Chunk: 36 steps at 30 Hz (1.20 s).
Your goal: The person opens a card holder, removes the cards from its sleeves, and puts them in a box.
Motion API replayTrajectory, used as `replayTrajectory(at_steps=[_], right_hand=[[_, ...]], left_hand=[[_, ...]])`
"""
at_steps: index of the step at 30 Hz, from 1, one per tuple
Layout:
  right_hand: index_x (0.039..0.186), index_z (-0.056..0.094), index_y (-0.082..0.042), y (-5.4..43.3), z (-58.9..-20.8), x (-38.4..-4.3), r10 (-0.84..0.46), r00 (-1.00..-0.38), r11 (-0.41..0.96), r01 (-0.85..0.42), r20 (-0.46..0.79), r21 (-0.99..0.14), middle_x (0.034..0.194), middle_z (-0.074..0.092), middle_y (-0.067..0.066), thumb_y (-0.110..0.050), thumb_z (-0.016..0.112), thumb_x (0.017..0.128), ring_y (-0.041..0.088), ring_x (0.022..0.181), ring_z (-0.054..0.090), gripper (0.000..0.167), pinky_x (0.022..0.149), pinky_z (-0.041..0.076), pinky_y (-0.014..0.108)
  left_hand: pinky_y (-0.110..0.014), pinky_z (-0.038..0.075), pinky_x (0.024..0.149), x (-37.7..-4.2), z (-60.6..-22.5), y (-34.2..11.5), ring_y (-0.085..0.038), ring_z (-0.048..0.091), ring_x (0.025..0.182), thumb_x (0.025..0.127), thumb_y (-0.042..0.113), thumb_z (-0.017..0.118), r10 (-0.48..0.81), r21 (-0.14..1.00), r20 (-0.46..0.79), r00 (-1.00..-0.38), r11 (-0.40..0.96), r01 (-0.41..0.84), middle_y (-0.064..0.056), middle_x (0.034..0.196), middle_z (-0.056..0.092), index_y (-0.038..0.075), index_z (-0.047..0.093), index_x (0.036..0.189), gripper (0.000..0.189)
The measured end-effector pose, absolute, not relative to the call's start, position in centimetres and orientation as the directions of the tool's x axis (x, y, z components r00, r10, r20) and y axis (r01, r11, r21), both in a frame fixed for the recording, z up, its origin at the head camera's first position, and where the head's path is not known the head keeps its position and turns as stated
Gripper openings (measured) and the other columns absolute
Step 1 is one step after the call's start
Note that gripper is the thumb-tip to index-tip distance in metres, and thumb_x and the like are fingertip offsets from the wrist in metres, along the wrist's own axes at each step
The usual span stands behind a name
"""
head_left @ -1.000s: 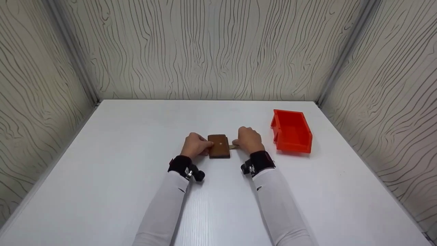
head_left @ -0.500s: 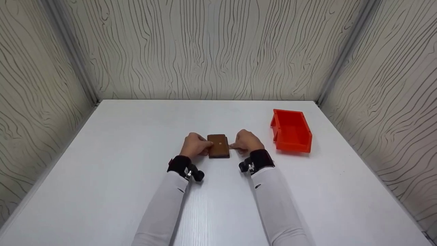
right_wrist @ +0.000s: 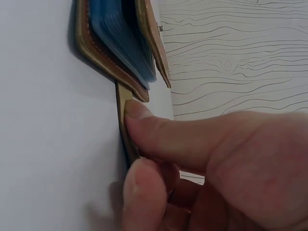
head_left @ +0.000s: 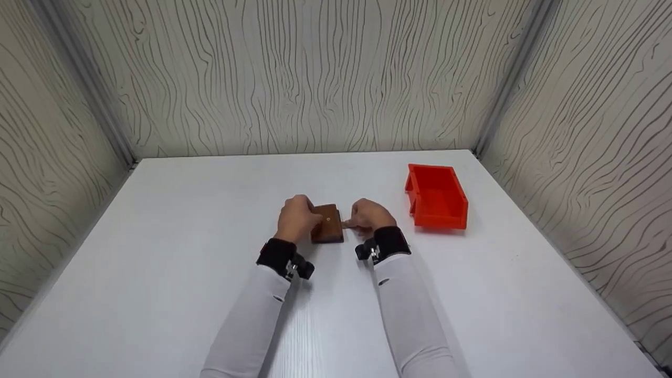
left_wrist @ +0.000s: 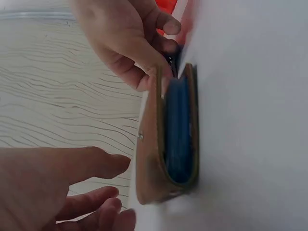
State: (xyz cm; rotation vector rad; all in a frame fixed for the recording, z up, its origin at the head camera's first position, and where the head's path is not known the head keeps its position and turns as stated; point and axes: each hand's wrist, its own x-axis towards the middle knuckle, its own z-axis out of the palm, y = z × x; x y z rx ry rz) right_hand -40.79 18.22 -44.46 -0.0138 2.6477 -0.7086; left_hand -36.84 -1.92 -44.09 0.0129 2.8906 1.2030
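A brown leather card holder lies on the white table, a small metal snap on its cover. Blue plastic sleeves show between its covers in the left wrist view. My left hand is at its left side; in the left wrist view the thumb and fingers are relaxed, just short of the folded spine. On the other side, my right hand pinches the holder's narrow strap between thumb and finger, low over the table. The strap's far end is hidden in that hand.
An open red plastic bin stands on the table to the right of the right hand. Wood-grain panels enclose the table at the back and both sides.
The left thumb and fingers have loosened from the card holder's left edge. The right hand has kept its pinch on the strap, its fingers closer to the holder. The head view has shifted slightly.
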Motion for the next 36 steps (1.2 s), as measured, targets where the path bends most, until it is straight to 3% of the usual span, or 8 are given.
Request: replayTrajectory(at_steps=[3,8,12,16,21,26,31,36], right_hand=[[0.094,0.064,-0.008,18.2,-44.3,-40.9,-0.115,-0.915,0.874,0.092,-0.388,-0.476,0.077,0.059,0.001,-0.027,0.077,0.102,0.014,0.067,0.06,0.025,0.059,0.05,0.025],[0.089,0.065,-0.007,18.3,-44.3,-40.7,-0.173,-0.928,0.9,-0.013,-0.33,-0.435,0.077,0.059,0.0,-0.023,0.075,0.1,0.015,0.071,0.057,0.022,0.062,0.046,0.026],[0.087,0.065,-0.007,18.3,-44.4,-40.6,-0.195,-0.93,0.899,-0.044,-0.31,-0.435,0.077,0.059,0.001,-0.018,0.073,0.097,0.016,0.071,0.055,0.017,0.061,0.044,0.026],[0.09,0.064,-0.007,18.1,-44.4,-40.7,-0.178,-0.926,0.884,-0.001,-0.334,-0.468,0.078,0.059,0.003,-0.018,0.071,0.1,0.017,0.069,0.057,0.017,0.059,0.047,0.026],[0.095,0.065,-0.006,18.1,-44.4,-40.7,-0.17,-0.928,0.901,-0.01,-0.332,-0.433,0.079,0.057,0.002,-0.023,0.071,0.104,0.017,0.073,0.057,0.02,0.062,0.046,0.027],[0.091,0.064,-0.006,17.9,-44.6,-41.0,-0.174,-0.928,0.915,-0.029,-0.329,-0.402,0.074,0.057,0.0,-0.022,0.07,0.103,0.016,0.068,0.055,0.022,0.059,0.045,0.026],[0.087,0.064,-0.007,18.0,-44.6,-41.0,-0.182,-0.926,0.914,-0.036,-0.33,-0.404,0.073,0.056,0.0,-0.019,0.07,0.101,0.014,0.065,0.053,0.02,0.057,0.044,0.025],[0.09,0.065,-0.005,18.3,-44.3,-40.8,-0.206,-0.926,0.916,-0.068,-0.317,-0.395,0.076,0.058,0.0,-0.022,0.07,0.1,0.015,0.068,0.054,0.02,0.06,0.044,0.026]], left_hand=[[-0.045,0.063,0.095,-36.1,-42.5,-0.4,-0.032,0.075,0.109,0.095,0.015,0.079,0.044,0.638,0.028,-0.999,0.768,0.052,-0.019,0.118,0.078,-0.002,0.075,0.112,0.025],[-0.051,0.063,0.094,-34.8,-41.3,2.5,-0.038,0.07,0.113,0.09,0.03,0.088,0.07,0.499,0.071,-0.995,0.861,0.096,-0.02,0.116,0.076,0.001,0.078,0.104,0.034],[-0.051,0.064,0.093,-34.4,-42.1,4.6,-0.037,0.067,0.117,0.092,0.036,0.087,0.013,0.383,0.131,-0.991,0.922,0.062,-0.02,0.12,0.074,0.002,0.078,0.112,0.039],[-0.05,0.064,0.09,-34.8,-43.6,5.5,-0.036,0.065,0.117,0.098,0.031,0.08,-0.042,0.304,0.167,-0.985,0.953,0.011,-0.02,0.12,0.073,0.005,0.079,0.116,0.032],[-0.049,0.065,0.087,-35.1,-44.7,5.6,-0.036,0.067,0.114,0.094,0.036,0.085,-0.057,0.315,0.17,-0.984,0.949,-0.001,-0.021,0.12,0.073,0.003,0.08,0.118,0.041],[-0.049,0.067,0.085,-34.9,-44.8,5.4,-0.039,0.069,0.113,0.094,0.031,0.085,-0.056,0.344,0.174,-0.983,0.939,0.007,-0.023,0.117,0.073,0.001,0.08,0.116,0.037],[-0.043,0.061,0.094,-34.8,-44.4,5.1,-0.035,0.071,0.11,0.096,0.037,0.084,0.017,0.294,0.185,-0.983,0.953,0.072,-0.02,0.113,0.077,0.0,0.079,0.112,0.041],[-0.046,0.058,0.101,-34.9,-43.7,4.5,-0.038,0.071,0.114,0.097,0.036,0.082,0.025,0.411,0.111,-0.993,0.909,0.069,-0.021,0.117,0.076,-0.001,0.077,0.109,0.039]])
